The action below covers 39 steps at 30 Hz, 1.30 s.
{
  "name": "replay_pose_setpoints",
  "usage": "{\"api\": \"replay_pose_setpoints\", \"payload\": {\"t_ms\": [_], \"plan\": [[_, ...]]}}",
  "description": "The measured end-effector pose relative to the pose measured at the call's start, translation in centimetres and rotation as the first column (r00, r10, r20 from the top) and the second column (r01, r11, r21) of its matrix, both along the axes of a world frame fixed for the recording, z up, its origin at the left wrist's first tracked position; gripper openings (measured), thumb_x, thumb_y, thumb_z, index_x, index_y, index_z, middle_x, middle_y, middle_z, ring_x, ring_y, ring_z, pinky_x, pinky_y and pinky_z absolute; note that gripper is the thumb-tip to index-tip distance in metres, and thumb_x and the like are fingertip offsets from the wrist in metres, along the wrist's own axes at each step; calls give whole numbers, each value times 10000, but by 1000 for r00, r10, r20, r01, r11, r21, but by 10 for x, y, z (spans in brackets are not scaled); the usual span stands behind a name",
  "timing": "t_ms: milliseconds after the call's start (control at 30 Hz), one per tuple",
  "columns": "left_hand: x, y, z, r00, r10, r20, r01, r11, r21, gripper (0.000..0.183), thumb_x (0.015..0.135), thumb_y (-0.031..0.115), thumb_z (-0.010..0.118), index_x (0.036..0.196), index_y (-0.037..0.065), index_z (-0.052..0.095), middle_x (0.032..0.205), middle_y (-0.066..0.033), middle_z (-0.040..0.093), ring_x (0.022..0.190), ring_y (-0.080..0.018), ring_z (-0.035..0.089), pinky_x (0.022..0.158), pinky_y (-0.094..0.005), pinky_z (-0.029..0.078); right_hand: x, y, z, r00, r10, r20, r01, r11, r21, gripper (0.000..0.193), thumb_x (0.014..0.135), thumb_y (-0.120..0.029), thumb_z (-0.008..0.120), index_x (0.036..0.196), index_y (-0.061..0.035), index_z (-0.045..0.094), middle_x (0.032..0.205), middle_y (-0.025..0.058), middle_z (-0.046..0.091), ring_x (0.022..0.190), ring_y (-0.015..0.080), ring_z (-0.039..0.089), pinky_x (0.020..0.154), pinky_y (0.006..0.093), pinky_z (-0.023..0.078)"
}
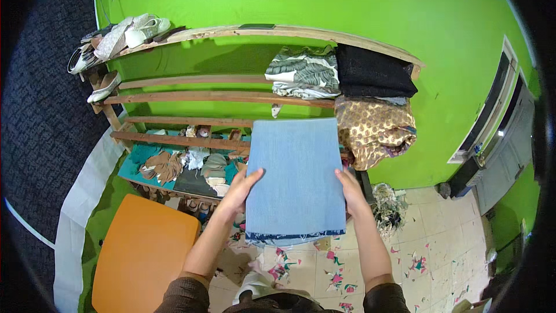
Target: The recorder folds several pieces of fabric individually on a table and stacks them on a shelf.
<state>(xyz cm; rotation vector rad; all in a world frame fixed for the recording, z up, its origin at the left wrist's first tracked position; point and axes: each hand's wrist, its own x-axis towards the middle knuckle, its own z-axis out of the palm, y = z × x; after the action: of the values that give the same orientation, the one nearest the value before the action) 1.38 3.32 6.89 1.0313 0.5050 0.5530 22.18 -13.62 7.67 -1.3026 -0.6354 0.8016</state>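
Occupying the space between both palms, one folded light-blue denim piece [295, 177], left hand [236, 190] closed on its left edge, right hand [352, 191] closed on its right edge, thumbs on top, wooden rack [220, 96] beyond.

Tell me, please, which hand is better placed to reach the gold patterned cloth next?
Probably the right hand: it holds the light-blue cloth's right edge, nearer the gold patterned cloth. The left hand grips the opposite edge, farther away.

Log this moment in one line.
left hand: grips light-blue denim, left edge | right hand: grips right edge | ahead: wooden rack, leaf-print fabric
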Motion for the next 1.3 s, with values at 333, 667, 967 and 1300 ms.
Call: {"api": "replay_pose_setpoints", "payload": {"t_ms": [333, 667, 967, 1300], "plan": [[64, 85, 119, 998, -35, 59, 22, 978, 207, 528, 858, 323, 571, 1189, -70, 451, 1115, -178, 553, 988, -236, 566, 822, -368, 481, 67, 92, 109, 983, -4, 181, -41, 970, 241, 363, 924, -228, 482, 1188, 20, 502, 1072, 90, 593, 953, 155, 555, 842, 278, 432], [116, 158, 170, 982, -129, 136, 98, 972, 213, 410, 848, 269, 558, 1077, -68, 515, 955, -148, 604, 818, -198, 615, 722, -364, 528, 115, 138, 157, 994, 39, 102, -57, 981, 183, 311, 912, -249, 495, 1102, -10, 551, 974, 65, 608, 843, 141, 573, 749, 272, 462], [110, 190, 83, 948, -62, 312, 80, 996, -46, 484, 739, 363, 590, 1100, 45, 537, 961, -106, 588, 812, -224, 557, 710, -344, 458, 74, 151, 130, 992, 84, -99, -81, 996, 40, 752, 817, -467, 575, 1370, -46, 290, 1323, 194, 369, 1198, 281, 387, 940, 394, 379], [99, 193, 101, 970, 90, 226, -97, 995, 18, 532, 730, 390, 574, 1130, 42, 529, 1014, -114, 571, 860, -229, 545, 735, -343, 442, 88, 188, 150, 960, 186, 211, -217, 966, 139, 708, 838, -298, 585, 1397, -69, 217, 1278, 155, 423, 1132, 228, 455, 921, 346, 392]]}}
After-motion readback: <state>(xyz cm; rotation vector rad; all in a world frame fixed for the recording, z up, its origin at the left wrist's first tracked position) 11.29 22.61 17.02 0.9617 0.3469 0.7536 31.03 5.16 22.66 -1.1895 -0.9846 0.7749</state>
